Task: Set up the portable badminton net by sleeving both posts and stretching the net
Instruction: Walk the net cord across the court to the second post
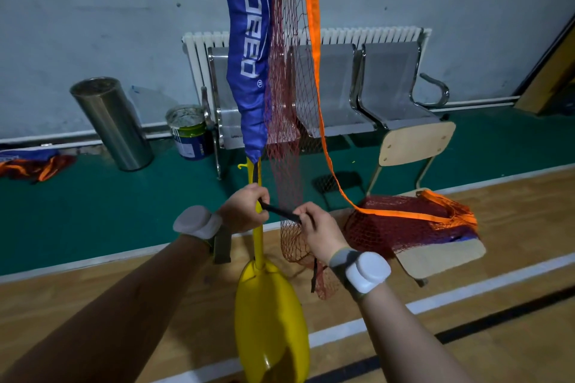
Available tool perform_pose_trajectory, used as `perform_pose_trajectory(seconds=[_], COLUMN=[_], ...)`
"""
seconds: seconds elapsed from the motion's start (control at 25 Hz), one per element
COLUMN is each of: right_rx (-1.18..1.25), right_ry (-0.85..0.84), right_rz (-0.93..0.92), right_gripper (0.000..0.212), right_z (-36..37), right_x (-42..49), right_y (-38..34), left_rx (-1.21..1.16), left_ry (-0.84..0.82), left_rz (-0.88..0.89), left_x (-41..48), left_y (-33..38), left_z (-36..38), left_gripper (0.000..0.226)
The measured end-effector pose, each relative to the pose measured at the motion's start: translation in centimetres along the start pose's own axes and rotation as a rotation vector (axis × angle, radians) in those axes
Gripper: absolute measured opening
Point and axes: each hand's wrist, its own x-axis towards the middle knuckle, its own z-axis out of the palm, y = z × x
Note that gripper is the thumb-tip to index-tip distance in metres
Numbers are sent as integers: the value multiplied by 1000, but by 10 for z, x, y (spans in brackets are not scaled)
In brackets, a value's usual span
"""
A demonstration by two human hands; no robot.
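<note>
In the head view, the slim yellow post stands upright in its rounded yellow plastic base on the wooden court floor. The blue fabric sleeve is drawn over the post's upper part, and the dark red mesh net and its orange edge tape hang just beside it. The left hand is curled round the post below the sleeve's end, trapping a narrow black strap against it. The right hand pinches the strap's other end between thumb and fingers, so the strap runs taut between the 2 hands. The rest of the net lies bundled on a pale wooden chair to the right. The strap looks thin, limp and light, best pinched close to its tip. The mesh is soft and likely to snag on fingers or on the small yellow hook on the post, so the tape is the safer hold. The post looks stiff, yet a sideways pull might tip it, so keeping 1 hand on it seems sensible.
</note>
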Motion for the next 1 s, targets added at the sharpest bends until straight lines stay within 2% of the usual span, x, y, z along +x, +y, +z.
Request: perform_pose_trajectory(seconds=[0.08, 0.24, 0.4, 0.48, 0.6, 0.8, 1.0], right_rx=[33, 23, 44, 76, 101, 181, 152], right_ry=[-7, 11, 8, -31, -123, -208, -185], right_rz=[-4, -17, -12, 3, 33, 99, 105], right_gripper=[10, 7, 14, 17, 25, 34, 29], right_z=[-5, -12, -20, -24, -30, -40, -45], right_x=[-2, -6, -12, -15, -18, -26, -32], right_y=[0, 5, 14, 22, 37, 59, 63], left_rx=[-5, 54, 132, 144, 134, 156, 62], left_ry=[-9, -4, -5, -35, -35, -20, 58], left_rz=[15, 33, 134, 164, 133, 48, 47], left_x=[0, 0, -6, -10, -14, -16, -23], left_y=[7, 29, 55, 61, 60, 53, 38], left_z=[4, 18, 27, 32, 40, 38, 26], left_gripper=[13, 29, 41, 40, 34, 36, 61])
